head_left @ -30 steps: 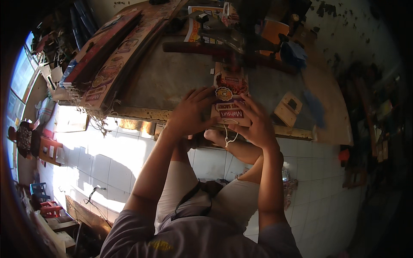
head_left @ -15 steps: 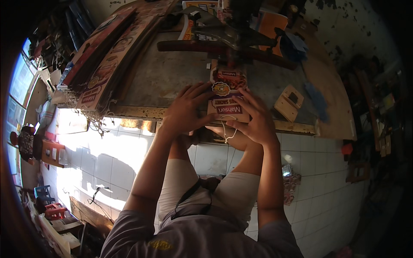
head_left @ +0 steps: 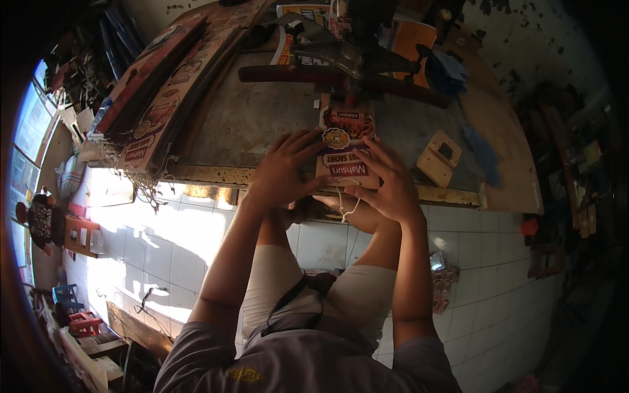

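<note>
Two hands: both lie palm-down at the near edge of the table (head_left: 252, 114), one on each side of a printed card (head_left: 344, 160).
Left hand (head_left: 278, 171): spread wide, fingertips at the card's left edge, thumb reaching toward its near end; nothing is gripped.
Right hand (head_left: 396, 187): likewise spread wide, its fingers lying over the card's right part and its thumb close to the near right corner.
Card: flat between the hands, its print upside down to the person, its near end at the table's edge and its far end running up to the dark machine (head_left: 354, 72); whether it passes beneath cannot be told.
White cord (head_left: 350, 208): looped at the card's near end, hanging past the edge.
Stack of cards (head_left: 180, 82): to the left, loose cords (head_left: 147, 185) at its near end.
Wooden block (head_left: 432, 164): to the right of the right hand, apart from it.
Good handling: this appears to be a positioning step; light, even pressure from both sides should hold the card flat and square.
Likely faults: a skewed edge, a cord caught under the card, or fingertips placed too near the machine.
</note>
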The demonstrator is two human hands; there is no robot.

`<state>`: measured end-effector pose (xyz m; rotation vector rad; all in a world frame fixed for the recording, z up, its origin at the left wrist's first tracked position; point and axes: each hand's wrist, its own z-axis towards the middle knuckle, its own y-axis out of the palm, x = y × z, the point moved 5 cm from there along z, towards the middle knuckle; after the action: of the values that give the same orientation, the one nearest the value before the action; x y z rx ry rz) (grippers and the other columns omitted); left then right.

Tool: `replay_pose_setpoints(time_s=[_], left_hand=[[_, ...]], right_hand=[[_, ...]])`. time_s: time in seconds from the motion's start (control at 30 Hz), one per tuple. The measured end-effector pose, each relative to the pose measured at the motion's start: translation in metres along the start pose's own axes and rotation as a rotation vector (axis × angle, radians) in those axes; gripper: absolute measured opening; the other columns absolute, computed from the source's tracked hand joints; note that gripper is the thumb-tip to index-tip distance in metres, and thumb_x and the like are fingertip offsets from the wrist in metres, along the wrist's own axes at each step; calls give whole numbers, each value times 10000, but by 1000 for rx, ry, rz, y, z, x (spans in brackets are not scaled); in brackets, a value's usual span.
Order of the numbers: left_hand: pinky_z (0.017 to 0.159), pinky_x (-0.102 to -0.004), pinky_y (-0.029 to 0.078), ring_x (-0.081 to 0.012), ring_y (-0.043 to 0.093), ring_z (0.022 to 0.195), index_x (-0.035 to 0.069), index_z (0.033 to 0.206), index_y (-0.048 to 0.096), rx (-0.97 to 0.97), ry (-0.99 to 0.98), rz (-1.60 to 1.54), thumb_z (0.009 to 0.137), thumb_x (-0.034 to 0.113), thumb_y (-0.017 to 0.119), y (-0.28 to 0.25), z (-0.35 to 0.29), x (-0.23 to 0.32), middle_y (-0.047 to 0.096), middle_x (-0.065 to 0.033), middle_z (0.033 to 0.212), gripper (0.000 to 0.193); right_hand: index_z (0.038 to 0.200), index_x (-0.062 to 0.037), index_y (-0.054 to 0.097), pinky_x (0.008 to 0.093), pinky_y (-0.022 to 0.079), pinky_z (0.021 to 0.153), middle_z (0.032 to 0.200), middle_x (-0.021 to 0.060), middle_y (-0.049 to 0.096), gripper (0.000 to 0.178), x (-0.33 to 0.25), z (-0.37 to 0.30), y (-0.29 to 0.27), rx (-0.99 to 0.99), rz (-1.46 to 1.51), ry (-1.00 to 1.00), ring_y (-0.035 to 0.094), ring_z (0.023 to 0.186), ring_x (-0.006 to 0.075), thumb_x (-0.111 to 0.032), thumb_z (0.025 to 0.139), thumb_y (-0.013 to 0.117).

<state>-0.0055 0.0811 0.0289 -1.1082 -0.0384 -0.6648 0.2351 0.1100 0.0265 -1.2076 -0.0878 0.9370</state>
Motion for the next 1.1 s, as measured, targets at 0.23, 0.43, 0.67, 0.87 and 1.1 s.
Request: replay_pose_setpoints(time_s=[0.23,0.43,0.67,0.87,1.1], left_hand=[[1302,-561,362,-362,489,1556,113,1487,687,-2,4,-17,874,521,867,1,0,-2,561,-127,1656,758],[1302,-561,365,-366,495,1552,104,1475,693,0,0,-11,858,517,881,1,-1,-1,564,-128,1653,767],[1296,-562,376,-366,509,1540,111,1465,699,19,6,-23,846,498,898,1,-1,-1,568,-126,1649,757],[1289,-559,381,-367,521,1529,101,1448,706,40,13,-36,855,517,884,-1,-3,-1,579,-128,1637,745],[1290,-569,376,-376,523,1525,90,1441,708,48,5,-47,858,521,880,2,-3,-2,581,-137,1632,745]], right_hand=[[1475,-110,712,548,410,1274,1692,100,518,815,-1,1,-1,-4,-13,-16,454,1578,371,-508,802,942],[1483,-119,709,550,412,1273,1693,103,517,818,-1,1,-2,-11,-12,-22,454,1578,371,-521,807,935],[1490,-131,704,538,411,1277,1700,102,508,806,-1,3,-2,-39,22,-22,451,1579,373,-504,814,933],[1510,-146,690,542,408,1279,1707,107,498,811,1,3,0,-46,47,-45,434,1591,388,-470,811,943],[1472,-98,709,562,429,1256,1685,152,508,828,1,5,1,-49,6,-65,460,1561,417,-511,794,946]])
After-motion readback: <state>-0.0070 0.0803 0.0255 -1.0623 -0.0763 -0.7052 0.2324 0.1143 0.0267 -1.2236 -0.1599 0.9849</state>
